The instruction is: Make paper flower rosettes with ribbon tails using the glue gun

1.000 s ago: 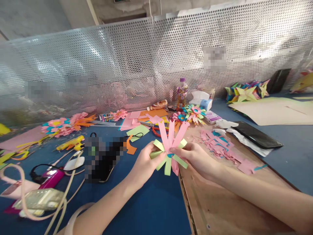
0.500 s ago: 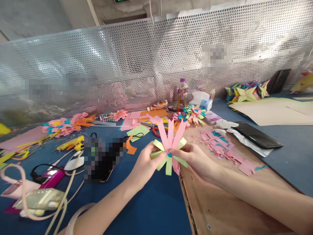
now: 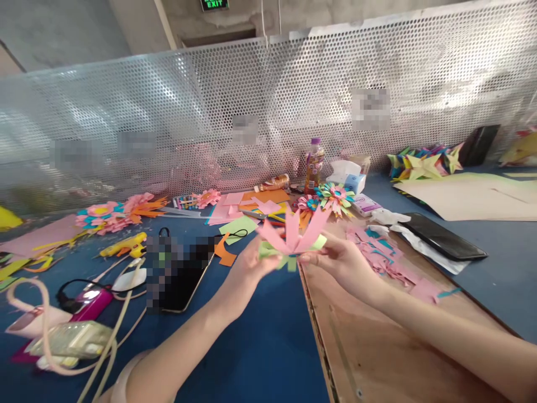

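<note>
A paper flower (image 3: 291, 238) of pink strips over light green strips hangs in the air above the near edge of a wooden board (image 3: 377, 347). My left hand (image 3: 245, 268) pinches its left side and my right hand (image 3: 342, 263) pinches its right side near the centre. The flower lies tilted almost flat, pink strips pointing away from me. Both forearms reach in from the bottom of the view.
Blue table (image 3: 260, 347) with a phone (image 3: 180, 280), yellow glue gun (image 3: 123, 244), cables and a pink device (image 3: 86, 302) at left. Finished paper flowers (image 3: 333, 196), a bottle (image 3: 314, 162), pink scraps (image 3: 380, 254) and a dark phone (image 3: 444, 238) lie behind and right. Perforated metal screen (image 3: 268, 112) at the back.
Both hands have raised the flower slightly and tipped it from facing me to nearly flat. The camera view has tilted up a little.
</note>
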Motion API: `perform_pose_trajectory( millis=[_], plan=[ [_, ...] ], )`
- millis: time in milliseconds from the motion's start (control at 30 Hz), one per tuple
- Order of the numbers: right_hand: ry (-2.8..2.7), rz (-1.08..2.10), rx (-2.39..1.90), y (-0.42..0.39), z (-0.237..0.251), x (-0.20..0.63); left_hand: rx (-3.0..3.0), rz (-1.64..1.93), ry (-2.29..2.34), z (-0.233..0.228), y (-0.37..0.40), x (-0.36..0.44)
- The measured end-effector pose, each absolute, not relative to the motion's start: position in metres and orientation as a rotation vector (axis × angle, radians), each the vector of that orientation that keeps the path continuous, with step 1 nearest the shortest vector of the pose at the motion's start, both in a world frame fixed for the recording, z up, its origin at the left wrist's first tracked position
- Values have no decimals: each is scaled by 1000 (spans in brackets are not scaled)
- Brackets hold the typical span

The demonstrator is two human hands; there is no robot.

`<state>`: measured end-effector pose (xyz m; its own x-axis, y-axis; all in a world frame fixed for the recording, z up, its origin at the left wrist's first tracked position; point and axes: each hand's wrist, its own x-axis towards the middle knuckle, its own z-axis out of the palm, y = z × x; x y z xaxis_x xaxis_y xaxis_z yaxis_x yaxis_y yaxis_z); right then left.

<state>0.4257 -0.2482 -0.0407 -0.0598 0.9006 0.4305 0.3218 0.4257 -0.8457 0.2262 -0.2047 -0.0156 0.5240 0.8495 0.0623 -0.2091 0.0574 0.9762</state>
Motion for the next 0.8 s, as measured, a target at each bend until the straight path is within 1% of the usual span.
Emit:
perform_pose_trajectory(
  millis=[67, 133, 200, 300, 367, 433, 567, 633, 700, 800],
  plan=[
    [-1790, 139, -978, -247, -40, 434, 949, 835, 555, -12, -199, 224],
    [-1938, -274, -832, -246, -42, 442, 734, 660, 540, -11, -194, 221],
    [-2064, -473, -781, -244, -46, 448, 715, 503, 593, -12, -192, 221],
    [-2188, -521, -811, -240, -54, 449, 967, 549, 660, -15, -195, 223],
    [-2183, -418, -865, -236, -60, 446, 1135, 674, 699, -16, -197, 225],
    [-2068, -152, -960, -233, -65, 443, 1228, 761, 763, -17, -196, 225],
    [-1534, 711, -1018, -230, -70, 433, 1323, 833, 802, -21, -187, 220],
    [-1325, 1054, -999, -230, -66, 426, 1350, 864, 800, -24, -182, 218],
    [-1260, 1255, -1024, -230, -59, 418, 1382, 897, 804, -26, -179, 217],
    [-1225, 1381, -1072, -228, -45, 404, 1416, 942, 814, -26, -178, 216]
  ],
)
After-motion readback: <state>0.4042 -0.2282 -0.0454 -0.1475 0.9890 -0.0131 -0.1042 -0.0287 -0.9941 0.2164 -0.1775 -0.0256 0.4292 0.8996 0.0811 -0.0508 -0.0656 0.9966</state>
